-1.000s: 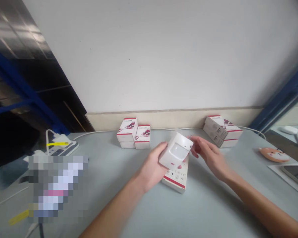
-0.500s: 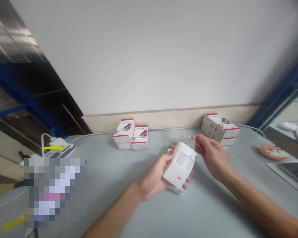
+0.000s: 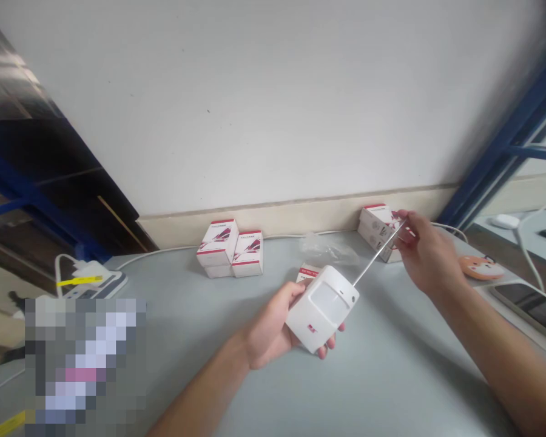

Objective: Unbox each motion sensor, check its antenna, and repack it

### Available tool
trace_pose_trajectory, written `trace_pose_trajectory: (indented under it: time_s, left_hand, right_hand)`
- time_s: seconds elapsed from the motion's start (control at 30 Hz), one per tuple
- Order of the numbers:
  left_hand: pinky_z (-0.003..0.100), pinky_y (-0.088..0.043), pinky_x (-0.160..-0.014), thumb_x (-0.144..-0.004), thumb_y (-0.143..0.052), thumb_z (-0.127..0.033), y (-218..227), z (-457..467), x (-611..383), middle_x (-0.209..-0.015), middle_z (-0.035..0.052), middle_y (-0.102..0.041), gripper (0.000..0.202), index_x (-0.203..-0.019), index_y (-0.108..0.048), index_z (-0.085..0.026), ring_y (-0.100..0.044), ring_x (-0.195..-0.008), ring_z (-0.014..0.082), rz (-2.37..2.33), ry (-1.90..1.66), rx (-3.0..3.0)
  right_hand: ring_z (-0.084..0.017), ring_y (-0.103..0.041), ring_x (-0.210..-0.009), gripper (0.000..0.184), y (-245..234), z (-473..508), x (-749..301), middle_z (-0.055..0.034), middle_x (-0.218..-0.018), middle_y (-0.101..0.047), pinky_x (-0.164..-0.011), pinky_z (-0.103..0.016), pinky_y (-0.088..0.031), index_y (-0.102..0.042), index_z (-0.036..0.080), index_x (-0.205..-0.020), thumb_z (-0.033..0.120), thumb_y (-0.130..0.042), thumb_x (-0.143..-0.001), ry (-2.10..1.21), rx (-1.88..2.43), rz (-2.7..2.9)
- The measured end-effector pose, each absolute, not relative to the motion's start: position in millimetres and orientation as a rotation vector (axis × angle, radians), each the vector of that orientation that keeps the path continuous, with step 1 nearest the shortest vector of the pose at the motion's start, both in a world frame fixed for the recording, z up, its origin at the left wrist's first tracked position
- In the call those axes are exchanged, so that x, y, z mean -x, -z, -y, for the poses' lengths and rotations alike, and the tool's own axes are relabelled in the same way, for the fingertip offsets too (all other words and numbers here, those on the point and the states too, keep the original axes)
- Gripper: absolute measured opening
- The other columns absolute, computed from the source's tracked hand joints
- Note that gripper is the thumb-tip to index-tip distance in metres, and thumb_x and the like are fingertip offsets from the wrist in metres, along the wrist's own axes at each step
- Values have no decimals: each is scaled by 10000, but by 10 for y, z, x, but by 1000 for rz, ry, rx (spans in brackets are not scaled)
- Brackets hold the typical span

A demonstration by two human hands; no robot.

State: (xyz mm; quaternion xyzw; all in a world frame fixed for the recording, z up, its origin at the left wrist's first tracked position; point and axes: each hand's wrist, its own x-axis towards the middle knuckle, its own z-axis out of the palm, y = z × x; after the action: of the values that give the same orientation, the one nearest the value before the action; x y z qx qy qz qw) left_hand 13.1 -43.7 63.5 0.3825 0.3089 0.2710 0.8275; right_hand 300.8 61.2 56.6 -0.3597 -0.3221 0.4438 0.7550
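Observation:
My left hand (image 3: 270,328) holds a white PIR motion detector (image 3: 321,309) from below, its fingers curled around the casing. My right hand (image 3: 425,252) pinches the far end of a thin silver rod (image 3: 377,255). That rod runs in a straight line from the detector's upper right corner. Beneath the detector, a white box with red print (image 3: 307,272) lies on the table, mostly hidden. A crumpled clear plastic bag (image 3: 327,250) lies just behind the detector.
Stacked white-and-red product boxes (image 3: 217,247) stand against the wall, and more (image 3: 375,221) sit behind my right hand. A power strip (image 3: 95,282), an orange fox-shaped pad (image 3: 481,267) and a tablet (image 3: 528,300) lie on the grey table (image 3: 391,364).
My right hand has moved up and to the right, away from the detector, and much more of the thin rod shows. The view has also shifted slightly.

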Motion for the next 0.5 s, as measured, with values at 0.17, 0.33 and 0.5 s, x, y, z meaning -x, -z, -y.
trace_pose_trajectory:
  time_s: [0.17,0.33,0.5]
  left_hand:
    - [365,-493,-721,-1023,-355,-527,-617,434,-133,-1054,180,-698,592,-1377,-611,-128,-661,-793,236,-636,-574,-804]
    - [354,-482,-701,-1023,-362,-444,-620,441,-130,-1038,140,-696,482,-1430,-513,-236,-663,-761,223,-545,-585,-844]
    - [357,-484,-696,-1022,-365,-420,-671,483,-139,-1030,135,-689,479,-1451,-481,-242,-657,-758,218,-520,-547,-886]
  right_hand:
    - [-58,-332,-614,167,-549,-611,-2975,-10,-813,-538,-463,-125,-371,-806,111,-853,263,-862,-811,-982,766,658]
    - [-46,-349,-603,131,-644,-585,-2990,-14,-850,-583,-469,-120,-404,-784,78,-868,183,-837,-810,-999,744,613]
    - [-38,-337,-549,98,-703,-665,-3248,4,-898,-626,-421,-119,-375,-734,121,-847,81,-675,-914,-952,726,502]
